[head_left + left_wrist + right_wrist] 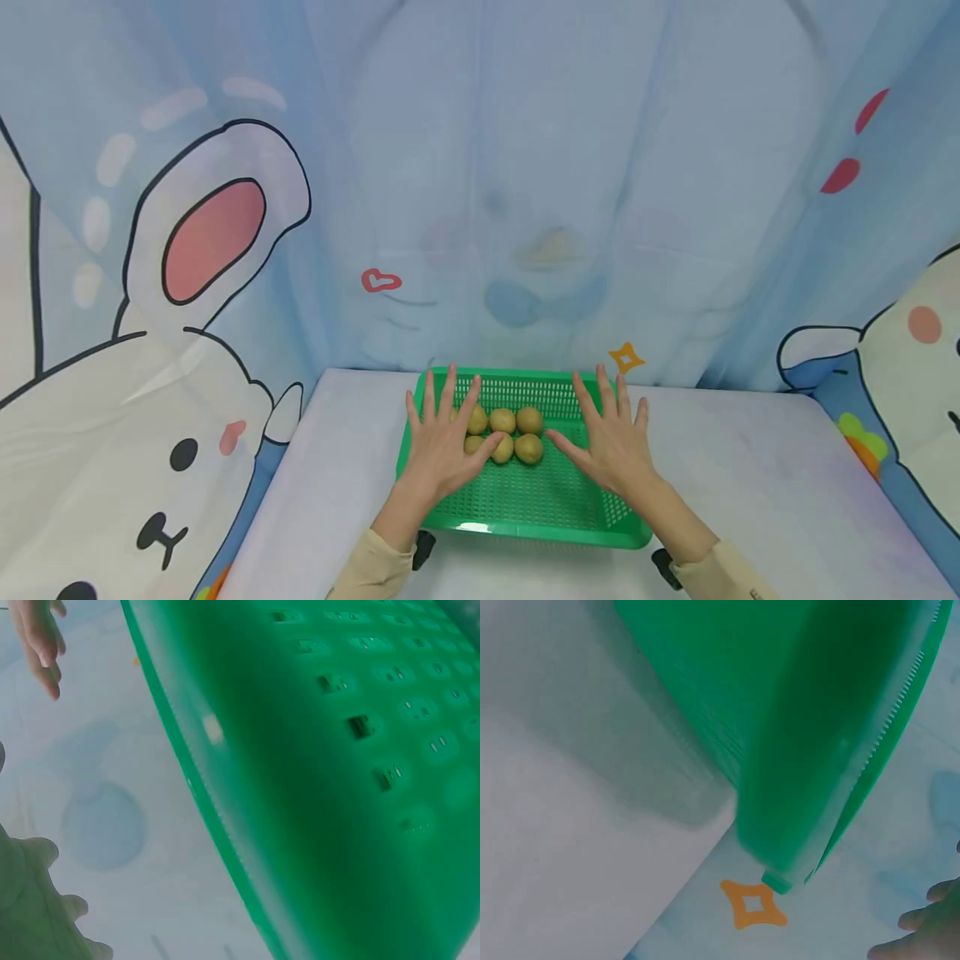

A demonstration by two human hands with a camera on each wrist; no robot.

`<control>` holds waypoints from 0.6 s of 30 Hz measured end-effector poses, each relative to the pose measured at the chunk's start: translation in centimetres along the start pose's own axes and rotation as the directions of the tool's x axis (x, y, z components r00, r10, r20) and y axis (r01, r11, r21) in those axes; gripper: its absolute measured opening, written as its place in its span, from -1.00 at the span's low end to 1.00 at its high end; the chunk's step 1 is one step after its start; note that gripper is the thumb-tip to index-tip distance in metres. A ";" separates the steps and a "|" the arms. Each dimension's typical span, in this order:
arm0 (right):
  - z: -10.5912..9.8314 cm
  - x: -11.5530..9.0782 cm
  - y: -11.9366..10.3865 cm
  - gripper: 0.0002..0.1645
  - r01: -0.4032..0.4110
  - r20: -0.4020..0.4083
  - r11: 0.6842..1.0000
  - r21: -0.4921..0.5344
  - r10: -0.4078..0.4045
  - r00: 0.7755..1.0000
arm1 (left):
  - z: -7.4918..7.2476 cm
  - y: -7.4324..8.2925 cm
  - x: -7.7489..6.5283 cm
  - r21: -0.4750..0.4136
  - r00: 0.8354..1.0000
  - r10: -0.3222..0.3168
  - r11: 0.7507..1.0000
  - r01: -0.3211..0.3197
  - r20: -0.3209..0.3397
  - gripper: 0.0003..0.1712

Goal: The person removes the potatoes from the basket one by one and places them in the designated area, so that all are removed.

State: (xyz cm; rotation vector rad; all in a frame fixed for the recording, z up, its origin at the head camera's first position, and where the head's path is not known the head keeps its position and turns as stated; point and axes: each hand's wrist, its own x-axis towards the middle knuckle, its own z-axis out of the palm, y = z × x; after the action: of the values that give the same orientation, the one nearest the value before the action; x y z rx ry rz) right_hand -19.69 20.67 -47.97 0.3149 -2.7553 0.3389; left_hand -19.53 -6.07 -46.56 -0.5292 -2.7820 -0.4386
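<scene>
A green perforated plastic basket (543, 493) stands on the white table. Inside, towards its back and left, several round yellow-brown, potato-like things (528, 449) lie in two rows. Above the basket's left part my left hand (441, 450) hovers with fingers spread, partly covering the leftmost round ones. My right hand (617, 446) is over the right part, fingers also spread, holding nothing. The left wrist view has the basket's outer side (300, 787) close up, with part of a hand (26, 900) at the lower left. Fingers (922, 930) show at the right wrist view's lower right.
White tabletop (750, 475) extends on both sides of the basket. Behind it hangs a light blue curtain (555, 167) with cartoon figures, reaching the table's back edge. Dark wrist straps (423, 548) show at the sleeves.
</scene>
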 end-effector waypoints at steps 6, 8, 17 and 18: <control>-0.1 0.0 -0.2 0.12 -0.010 0.021 0.998 0.054 0.009 1.000 | 0.2 -0.3 -0.2 -0.010 1.000 0.003 1.000 -0.003 -0.011 -0.06; -0.1 0.0 -0.2 0.11 -0.017 0.031 0.997 0.076 0.015 0.999 | 0.2 -0.4 -0.4 -0.005 1.000 0.004 1.000 -0.004 -0.011 -0.06; 0.0 0.4 -0.6 0.10 -0.031 0.058 0.995 0.091 0.026 0.998 | 0.4 -1.3 -1.0 0.005 1.000 0.003 1.000 -0.003 -0.031 -0.09; 0.0 0.4 -0.7 0.10 -0.032 0.057 0.995 0.091 0.026 0.998 | 0.4 -1.4 -1.1 0.006 1.000 -0.002 1.000 0.002 -0.026 -0.09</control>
State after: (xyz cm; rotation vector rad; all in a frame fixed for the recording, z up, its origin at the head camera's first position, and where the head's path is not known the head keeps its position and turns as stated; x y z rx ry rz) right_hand -19.91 19.98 -47.69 0.3123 -2.8063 0.4727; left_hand -19.19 -7.51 -47.63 -0.5156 -2.7584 -0.4343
